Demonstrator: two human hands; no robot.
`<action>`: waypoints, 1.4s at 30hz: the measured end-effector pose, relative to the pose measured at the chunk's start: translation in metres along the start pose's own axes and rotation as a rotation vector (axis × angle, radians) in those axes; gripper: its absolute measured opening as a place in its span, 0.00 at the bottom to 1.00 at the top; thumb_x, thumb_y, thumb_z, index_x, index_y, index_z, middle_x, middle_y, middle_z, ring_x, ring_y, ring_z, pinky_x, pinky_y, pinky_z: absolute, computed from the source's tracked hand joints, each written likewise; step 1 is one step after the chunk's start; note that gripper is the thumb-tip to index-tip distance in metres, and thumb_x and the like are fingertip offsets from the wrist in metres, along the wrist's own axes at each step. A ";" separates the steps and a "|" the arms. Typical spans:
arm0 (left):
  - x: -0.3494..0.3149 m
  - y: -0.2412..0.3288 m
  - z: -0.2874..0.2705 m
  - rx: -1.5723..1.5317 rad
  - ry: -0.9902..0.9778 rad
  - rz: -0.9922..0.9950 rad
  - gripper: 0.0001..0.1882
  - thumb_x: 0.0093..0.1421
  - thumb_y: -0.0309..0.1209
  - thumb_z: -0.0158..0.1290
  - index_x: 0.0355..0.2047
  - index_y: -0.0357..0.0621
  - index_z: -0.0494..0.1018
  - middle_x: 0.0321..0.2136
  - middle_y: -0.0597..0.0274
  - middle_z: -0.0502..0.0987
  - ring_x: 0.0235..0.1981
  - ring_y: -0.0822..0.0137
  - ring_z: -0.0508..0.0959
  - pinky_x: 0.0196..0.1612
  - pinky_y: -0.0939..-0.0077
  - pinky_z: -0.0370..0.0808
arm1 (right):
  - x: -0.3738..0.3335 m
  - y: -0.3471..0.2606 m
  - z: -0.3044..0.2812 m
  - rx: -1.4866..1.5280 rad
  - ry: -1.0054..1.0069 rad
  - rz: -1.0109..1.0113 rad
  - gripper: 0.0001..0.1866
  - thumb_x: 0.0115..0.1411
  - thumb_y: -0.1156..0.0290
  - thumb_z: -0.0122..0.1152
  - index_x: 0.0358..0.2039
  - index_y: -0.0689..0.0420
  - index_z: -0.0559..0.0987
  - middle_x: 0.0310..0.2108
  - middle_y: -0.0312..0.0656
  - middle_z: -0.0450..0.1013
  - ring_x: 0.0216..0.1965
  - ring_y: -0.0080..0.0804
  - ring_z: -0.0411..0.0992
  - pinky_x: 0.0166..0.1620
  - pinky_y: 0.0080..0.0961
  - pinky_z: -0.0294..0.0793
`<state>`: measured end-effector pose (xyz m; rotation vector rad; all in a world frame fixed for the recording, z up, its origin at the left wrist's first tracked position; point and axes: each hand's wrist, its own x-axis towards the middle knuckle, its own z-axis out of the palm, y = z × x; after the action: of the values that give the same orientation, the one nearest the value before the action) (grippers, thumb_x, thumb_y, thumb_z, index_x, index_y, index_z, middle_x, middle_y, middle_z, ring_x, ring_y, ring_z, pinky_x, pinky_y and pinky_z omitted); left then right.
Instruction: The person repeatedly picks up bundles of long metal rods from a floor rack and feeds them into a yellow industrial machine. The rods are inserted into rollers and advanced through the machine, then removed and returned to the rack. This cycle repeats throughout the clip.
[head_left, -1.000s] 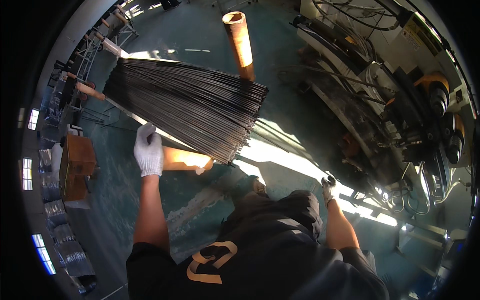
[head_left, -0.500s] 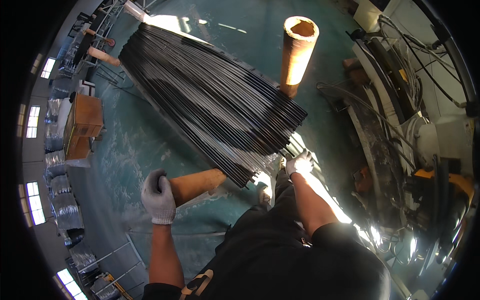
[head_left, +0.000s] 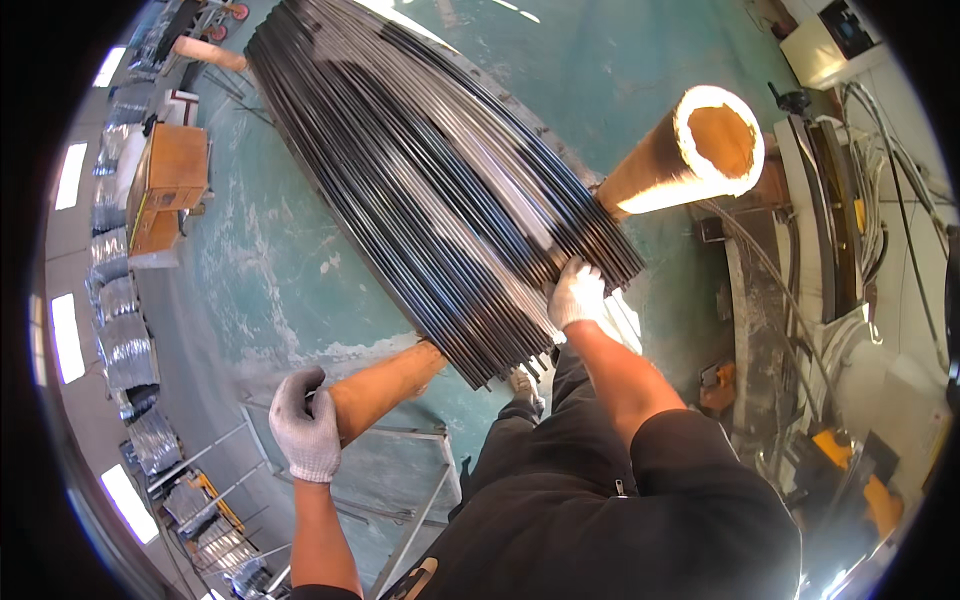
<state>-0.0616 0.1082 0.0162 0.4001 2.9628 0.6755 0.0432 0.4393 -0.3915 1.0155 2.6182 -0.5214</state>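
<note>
Fingers (head_left: 574,269) of our gloved right hand (head_left: 579,295) bend over the near ends of the dark rods (head_left: 430,190), though we cannot tell whether they grasp one. Our gloved left hand (head_left: 306,425) curls at the near end of a brown tube (head_left: 385,385), its grip unclear to us, and the rods lie side by side between that tube and a sunlit tube (head_left: 655,165) on the right.

The right of the 2 hands (head_left: 578,293) has moved onto the dark rods (head_left: 420,200), apparently touching their near ends.
</note>
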 end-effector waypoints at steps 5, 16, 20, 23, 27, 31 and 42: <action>0.001 0.005 -0.001 0.030 0.027 -0.038 0.12 0.61 0.18 0.58 0.44 0.33 0.84 0.39 0.51 0.86 0.39 0.58 0.87 0.44 0.67 0.82 | -0.011 -0.015 -0.007 -0.136 -0.145 -0.135 0.17 0.71 0.64 0.64 0.55 0.61 0.80 0.53 0.53 0.81 0.54 0.51 0.83 0.52 0.45 0.88; -0.002 0.004 -0.007 0.011 0.069 -0.033 0.11 0.62 0.19 0.59 0.44 0.33 0.84 0.39 0.47 0.87 0.39 0.52 0.88 0.44 0.64 0.85 | 0.013 -0.004 -0.084 0.055 -0.356 -0.134 0.22 0.67 0.47 0.74 0.46 0.55 0.90 0.44 0.55 0.88 0.50 0.58 0.87 0.55 0.50 0.85; -0.006 0.003 -0.011 -0.001 0.080 -0.015 0.11 0.62 0.19 0.59 0.44 0.32 0.84 0.40 0.46 0.87 0.39 0.51 0.89 0.44 0.63 0.85 | -0.004 -0.003 -0.100 0.180 -0.332 -0.155 0.31 0.66 0.36 0.74 0.46 0.55 0.90 0.43 0.54 0.88 0.49 0.58 0.87 0.54 0.50 0.85; -0.015 -0.003 -0.011 0.035 0.167 0.101 0.10 0.62 0.20 0.61 0.44 0.35 0.85 0.40 0.48 0.87 0.39 0.49 0.87 0.44 0.59 0.85 | -0.018 -0.007 -0.106 0.264 -0.302 -0.170 0.32 0.70 0.39 0.72 0.46 0.62 0.88 0.39 0.57 0.87 0.44 0.55 0.88 0.49 0.48 0.85; -0.030 0.024 -0.007 0.124 0.282 0.420 0.13 0.60 0.20 0.61 0.45 0.40 0.85 0.40 0.49 0.87 0.41 0.46 0.86 0.52 0.53 0.82 | -0.052 0.004 -0.119 0.629 -0.383 -0.098 0.26 0.76 0.50 0.70 0.50 0.67 0.83 0.29 0.47 0.81 0.31 0.37 0.82 0.35 0.42 0.83; -0.078 0.066 0.061 -0.542 -0.047 0.319 0.11 0.65 0.23 0.64 0.47 0.39 0.84 0.42 0.55 0.87 0.46 0.60 0.87 0.54 0.64 0.82 | -0.178 0.027 -0.196 0.603 -0.213 -0.257 0.35 0.74 0.48 0.71 0.57 0.74 0.82 0.45 0.69 0.84 0.41 0.59 0.87 0.45 0.50 0.83; -0.047 0.058 0.240 -2.001 -1.242 -0.558 0.16 0.79 0.43 0.53 0.47 0.40 0.72 0.37 0.53 0.79 0.42 0.54 0.81 0.51 0.52 0.81 | -0.675 0.267 -0.043 0.460 -0.423 0.878 0.31 0.65 0.47 0.72 0.52 0.63 0.79 0.46 0.57 0.79 0.50 0.51 0.78 0.56 0.48 0.77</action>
<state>0.0285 0.2461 -0.1735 -0.1974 0.4135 1.7301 0.7024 0.2452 -0.1538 1.7913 1.4932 -0.9683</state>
